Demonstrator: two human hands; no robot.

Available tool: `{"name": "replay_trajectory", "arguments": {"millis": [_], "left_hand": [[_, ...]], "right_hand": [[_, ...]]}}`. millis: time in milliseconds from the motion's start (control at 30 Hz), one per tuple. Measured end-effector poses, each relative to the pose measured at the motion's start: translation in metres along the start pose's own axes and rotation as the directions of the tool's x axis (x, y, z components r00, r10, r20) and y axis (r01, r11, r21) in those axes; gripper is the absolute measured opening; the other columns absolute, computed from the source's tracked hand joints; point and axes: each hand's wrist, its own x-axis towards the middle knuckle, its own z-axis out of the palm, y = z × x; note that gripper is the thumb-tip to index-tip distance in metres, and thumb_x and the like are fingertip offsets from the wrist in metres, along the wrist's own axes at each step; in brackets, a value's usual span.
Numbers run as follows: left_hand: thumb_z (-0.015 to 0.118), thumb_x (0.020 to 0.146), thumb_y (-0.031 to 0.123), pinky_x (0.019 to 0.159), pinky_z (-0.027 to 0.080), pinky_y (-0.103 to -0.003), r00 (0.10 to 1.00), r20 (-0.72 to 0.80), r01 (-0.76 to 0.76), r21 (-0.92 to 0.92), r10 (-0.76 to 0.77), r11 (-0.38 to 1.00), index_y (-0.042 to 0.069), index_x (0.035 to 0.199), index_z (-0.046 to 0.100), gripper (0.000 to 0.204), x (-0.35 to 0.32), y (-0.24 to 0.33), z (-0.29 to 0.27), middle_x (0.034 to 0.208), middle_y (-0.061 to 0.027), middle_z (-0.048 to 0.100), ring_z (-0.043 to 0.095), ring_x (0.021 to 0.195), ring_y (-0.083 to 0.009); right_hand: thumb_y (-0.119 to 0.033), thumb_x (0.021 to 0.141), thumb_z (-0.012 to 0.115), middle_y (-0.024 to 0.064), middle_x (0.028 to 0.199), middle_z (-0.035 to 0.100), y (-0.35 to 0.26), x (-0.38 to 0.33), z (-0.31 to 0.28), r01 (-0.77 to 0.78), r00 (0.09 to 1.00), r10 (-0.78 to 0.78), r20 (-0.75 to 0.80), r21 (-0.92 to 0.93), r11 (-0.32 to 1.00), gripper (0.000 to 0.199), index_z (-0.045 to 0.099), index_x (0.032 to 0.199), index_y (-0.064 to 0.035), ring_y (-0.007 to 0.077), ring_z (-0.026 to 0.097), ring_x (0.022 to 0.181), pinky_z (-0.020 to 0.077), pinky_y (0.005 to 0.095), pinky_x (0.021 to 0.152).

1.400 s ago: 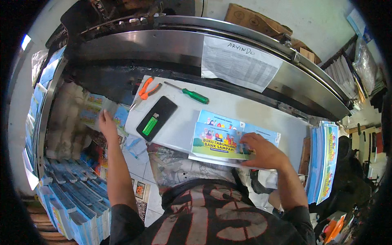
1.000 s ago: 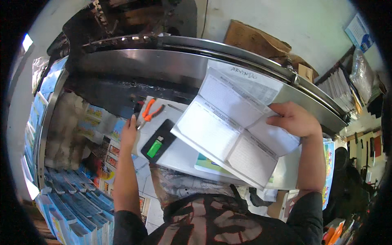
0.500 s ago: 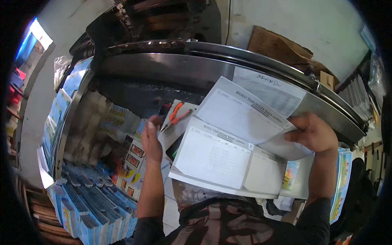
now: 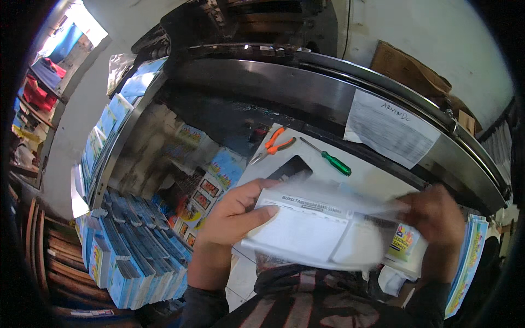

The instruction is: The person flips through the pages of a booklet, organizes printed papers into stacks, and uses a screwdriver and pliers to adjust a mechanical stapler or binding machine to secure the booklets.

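Low in front of me are white printed sheets with ruled tables, like the pages of a booklet. My left hand pinches their left edge, its thumb lying on top. An upper page is raised and smeared by motion. My right hand is at that page's right end, its fingers blurred, so its grip is hard to make out. Just beside the right hand, a colourful yellow and blue booklet cover shows at the sheets' right end.
Orange-handled pliers, a green screwdriver and a dark phone-like slab lie on the white board beyond. Stacks of blue booklets stand at left, more booklets at right. A metal rail crosses behind, bearing a paper notice.
My left hand has come in from the left and taken hold of the sheets' edge. The raised page has come down toward me. The pliers, screwdriver and dark slab now show more fully.
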Motion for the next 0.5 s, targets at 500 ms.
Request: {"name": "replay_trajectory", "arguments": {"millis": [500], "left_hand": [[0.073, 0.084, 0.005, 0.082, 0.054, -0.039, 0.815, 0.200, -0.575, 0.168, 0.544, 0.801, 0.005, 0.099, 0.062, 0.019, -0.026, -0.007, 0.000, 0.096, -0.0183, 0.070, 0.069, 0.091, -0.0297]], "right_hand": [[-0.011, 0.086, 0.065, 0.0139, 0.102, 0.061, -0.077, 0.066, 0.069, 0.610, 0.790, -0.599, -0.128, 0.074, 0.789, 0.032, 0.059, 0.115, 0.0004, 0.0312, 0.064, 0.089, 0.0530, 0.0410, 0.075]]}}
